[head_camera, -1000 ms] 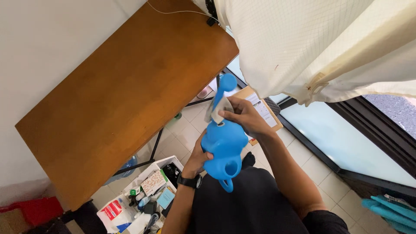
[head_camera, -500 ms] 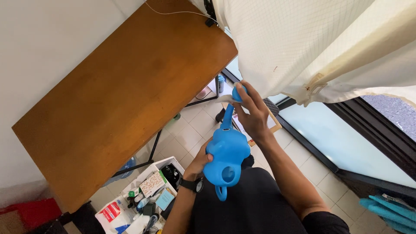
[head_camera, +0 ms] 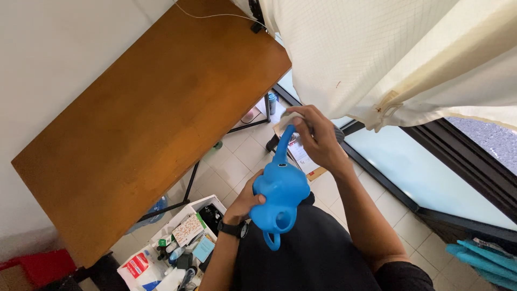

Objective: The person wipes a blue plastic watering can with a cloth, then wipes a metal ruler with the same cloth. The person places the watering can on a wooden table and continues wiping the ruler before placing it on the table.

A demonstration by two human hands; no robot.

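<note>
The left hand (head_camera: 247, 200) was wrapped around the left side of a bright blue plastic watering can shaped like an elephant (head_camera: 280, 196), its fingers curled closed against the rounded body, a black wristwatch (head_camera: 232, 229) on the wrist just below. The can sat in mid-air near the person's chest, above a dark shirt (head_camera: 301, 253), with its looped handle hanging down at the near end and its trunk-like spout rising toward the far side. The right hand (head_camera: 318, 137) was closed over the tip of that spout, pinching a small whitish cloth (head_camera: 291, 117) against it; how tightly the fingers gripped could not be told, since the cloth and the spout end were mostly covered. To the left stretched a large brown wooden tabletop (head_camera: 140, 124) on thin black metal legs, with a white cord (head_camera: 215, 15) trailing across its far corner. Beneath it, on the pale tiled floor (head_camera: 237, 156), stood a white open box crowded with small bottles and packets (head_camera: 180, 245). To the right hung a cream checked curtain (head_camera: 388, 48) in front of a dark-framed window (head_camera: 458, 178), and a flat cardboard piece with printed paper (head_camera: 304, 159) lay on the floor under the right hand.
</note>
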